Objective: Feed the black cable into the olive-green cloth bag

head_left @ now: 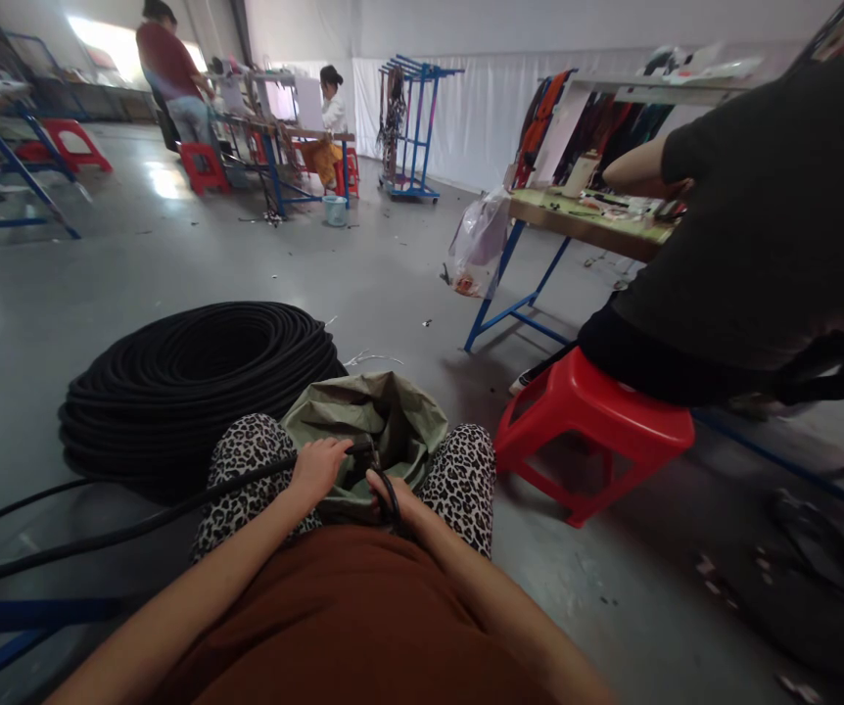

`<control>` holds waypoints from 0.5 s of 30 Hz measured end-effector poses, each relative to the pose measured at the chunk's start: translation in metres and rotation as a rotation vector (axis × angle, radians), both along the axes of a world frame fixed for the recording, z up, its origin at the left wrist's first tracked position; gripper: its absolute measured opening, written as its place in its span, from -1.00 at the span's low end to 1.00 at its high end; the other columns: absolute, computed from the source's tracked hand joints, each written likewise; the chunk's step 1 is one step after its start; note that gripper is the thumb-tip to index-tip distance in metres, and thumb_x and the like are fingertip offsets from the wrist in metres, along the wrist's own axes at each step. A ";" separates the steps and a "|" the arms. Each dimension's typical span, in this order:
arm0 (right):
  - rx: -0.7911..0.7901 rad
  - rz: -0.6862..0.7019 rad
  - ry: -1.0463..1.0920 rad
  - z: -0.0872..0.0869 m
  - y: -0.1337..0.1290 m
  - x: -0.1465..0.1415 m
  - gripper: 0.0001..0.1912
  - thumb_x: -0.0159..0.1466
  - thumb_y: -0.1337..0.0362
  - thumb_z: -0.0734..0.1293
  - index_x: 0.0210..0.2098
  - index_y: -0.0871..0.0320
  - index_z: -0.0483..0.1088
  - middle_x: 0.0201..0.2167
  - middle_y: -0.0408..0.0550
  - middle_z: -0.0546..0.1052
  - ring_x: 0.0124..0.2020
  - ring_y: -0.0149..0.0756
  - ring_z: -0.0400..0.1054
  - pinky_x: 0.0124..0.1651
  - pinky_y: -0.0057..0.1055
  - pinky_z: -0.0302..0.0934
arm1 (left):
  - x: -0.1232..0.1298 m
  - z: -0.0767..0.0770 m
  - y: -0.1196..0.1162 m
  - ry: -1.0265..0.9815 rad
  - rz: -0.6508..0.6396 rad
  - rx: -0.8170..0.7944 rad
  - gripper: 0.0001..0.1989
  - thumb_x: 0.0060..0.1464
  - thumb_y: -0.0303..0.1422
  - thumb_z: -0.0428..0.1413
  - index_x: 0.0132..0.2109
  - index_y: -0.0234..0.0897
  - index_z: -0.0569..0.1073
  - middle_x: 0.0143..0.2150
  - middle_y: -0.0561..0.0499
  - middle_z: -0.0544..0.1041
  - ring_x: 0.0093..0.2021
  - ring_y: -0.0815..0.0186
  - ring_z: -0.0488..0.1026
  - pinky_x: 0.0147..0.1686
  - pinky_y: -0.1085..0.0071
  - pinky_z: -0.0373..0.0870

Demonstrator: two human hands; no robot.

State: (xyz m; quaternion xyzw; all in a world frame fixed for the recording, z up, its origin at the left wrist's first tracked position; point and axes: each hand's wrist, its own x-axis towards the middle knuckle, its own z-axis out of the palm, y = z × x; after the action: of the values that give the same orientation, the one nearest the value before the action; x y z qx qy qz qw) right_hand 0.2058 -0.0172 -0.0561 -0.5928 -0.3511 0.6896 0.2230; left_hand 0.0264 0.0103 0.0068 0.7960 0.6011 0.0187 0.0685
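Observation:
My left hand (320,472) is closed around a thick black cord (202,501) near its end, which points right over an olive-green sack (422,416). The cord trails off to the lower left. In my right hand (395,501) is a pair of scissors (388,497) with dark handles, its blades up by the cord's end. Whether the blades touch the cord I cannot tell. The sack sits with its mouth open between my knees, and dark stuff lies inside it. On the floor at my left is a big coil of black cord (120,392).
A co-worker in dark clothes sits on a red stool (598,411) close at my right, by a workbench (584,225). From that bench hangs a plastic bag (477,235). Blue table legs (18,627) stand at lower left. Farther back are a blue rack (418,127) and two people.

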 end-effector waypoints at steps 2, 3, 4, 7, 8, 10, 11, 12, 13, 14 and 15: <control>0.011 0.008 -0.021 0.002 -0.001 0.000 -0.60 0.35 0.01 0.27 -0.45 0.21 0.32 -0.67 -0.20 0.32 -0.69 -0.45 0.21 -0.58 -0.53 0.14 | 0.000 0.000 0.000 0.013 -0.018 -0.015 -0.64 0.24 -0.39 -0.04 0.11 -0.14 0.48 -0.06 -0.10 0.59 -0.07 0.20 0.50 -0.13 0.31 0.30; 0.021 0.016 -0.035 0.003 -0.001 0.000 -0.59 0.35 0.01 0.27 -0.46 0.21 0.32 -0.67 -0.20 0.31 -0.69 -0.45 0.20 -0.58 -0.53 0.14 | 0.000 0.001 0.000 0.016 -0.022 -0.021 -0.64 0.25 -0.39 -0.05 0.12 -0.14 0.47 -0.06 -0.09 0.59 -0.07 0.21 0.50 -0.13 0.31 0.30; 0.033 0.028 -0.050 0.003 -0.001 0.000 -0.58 0.36 0.01 0.26 -0.47 0.21 0.32 -0.67 -0.20 0.31 -0.69 -0.45 0.20 -0.58 -0.53 0.14 | 0.000 0.001 0.000 0.018 -0.025 -0.028 -0.64 0.25 -0.39 -0.05 0.12 -0.14 0.47 -0.05 -0.09 0.59 -0.07 0.21 0.50 -0.12 0.31 0.30; 0.095 0.047 -0.115 0.000 -0.002 0.001 -0.57 0.37 0.04 0.25 -0.50 0.22 0.33 -0.67 -0.19 0.31 -0.68 -0.44 0.20 -0.57 -0.52 0.13 | 0.001 0.002 0.000 0.021 -0.030 -0.037 -0.62 0.25 -0.40 -0.06 0.14 -0.14 0.46 -0.02 -0.09 0.59 -0.06 0.21 0.49 -0.12 0.30 0.30; 0.124 0.044 -0.139 -0.001 -0.002 0.001 -0.57 0.37 0.05 0.26 -0.52 0.23 0.33 -0.68 -0.19 0.31 -0.68 -0.45 0.19 -0.57 -0.52 0.12 | 0.001 0.001 -0.001 0.025 -0.031 -0.032 -0.62 0.25 -0.41 -0.07 0.14 -0.13 0.46 -0.01 -0.09 0.58 -0.06 0.20 0.49 -0.11 0.29 0.30; 0.155 0.038 -0.186 -0.005 -0.001 0.001 -0.54 0.36 0.06 0.27 -0.57 0.23 0.32 -0.69 -0.19 0.29 -0.68 -0.45 0.18 -0.56 -0.52 0.10 | 0.000 0.000 -0.002 0.033 -0.026 -0.008 -0.60 0.26 -0.41 -0.09 0.16 -0.10 0.45 0.01 -0.09 0.57 -0.05 0.19 0.48 -0.11 0.27 0.30; 0.162 0.039 -0.202 -0.007 -0.001 0.001 -0.53 0.35 0.05 0.27 -0.58 0.22 0.31 -0.70 -0.18 0.29 -0.68 -0.45 0.18 -0.57 -0.51 0.09 | -0.001 -0.001 -0.003 0.034 -0.020 0.005 -0.59 0.26 -0.42 -0.10 0.17 -0.08 0.44 0.02 -0.09 0.56 -0.05 0.19 0.48 -0.10 0.26 0.30; 0.170 0.043 -0.215 -0.008 0.000 0.002 -0.52 0.35 0.05 0.27 -0.59 0.22 0.31 -0.71 -0.18 0.28 -0.68 -0.44 0.19 -0.57 -0.51 0.09 | -0.001 -0.002 -0.004 0.034 -0.014 0.015 -0.58 0.26 -0.43 -0.11 0.18 -0.08 0.42 0.01 -0.09 0.56 -0.05 0.19 0.48 -0.09 0.26 0.30; 0.180 0.045 -0.226 -0.009 0.000 0.002 -0.51 0.35 0.04 0.27 -0.60 0.22 0.30 -0.71 -0.18 0.28 -0.68 -0.44 0.19 -0.57 -0.51 0.08 | -0.002 -0.003 -0.006 0.032 -0.009 0.022 -0.57 0.26 -0.43 -0.11 0.19 -0.10 0.41 0.01 -0.10 0.56 -0.05 0.19 0.48 -0.09 0.26 0.30; 0.196 0.045 -0.235 -0.010 0.000 0.002 -0.51 0.35 0.05 0.27 -0.61 0.22 0.30 -0.72 -0.18 0.28 -0.68 -0.44 0.19 -0.57 -0.51 0.08 | -0.003 -0.004 -0.007 0.029 -0.004 0.026 -0.57 0.25 -0.44 -0.11 0.20 -0.14 0.41 -0.01 -0.12 0.57 -0.04 0.19 0.48 -0.08 0.26 0.30; 0.212 0.040 -0.243 -0.011 0.001 0.002 -0.52 0.34 0.05 0.28 -0.61 0.22 0.31 -0.72 -0.18 0.27 -0.67 -0.44 0.19 -0.57 -0.51 0.07 | -0.004 -0.005 -0.007 0.027 0.001 0.029 -0.58 0.25 -0.45 -0.10 0.19 -0.19 0.41 -0.02 -0.14 0.57 -0.04 0.18 0.49 -0.07 0.25 0.31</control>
State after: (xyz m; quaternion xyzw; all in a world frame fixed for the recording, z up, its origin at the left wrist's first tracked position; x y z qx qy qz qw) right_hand 0.2083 -0.0165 -0.0673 -0.6379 -0.4581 0.5762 0.2263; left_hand 0.0227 0.0029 0.0017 0.7968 0.6020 0.0169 0.0487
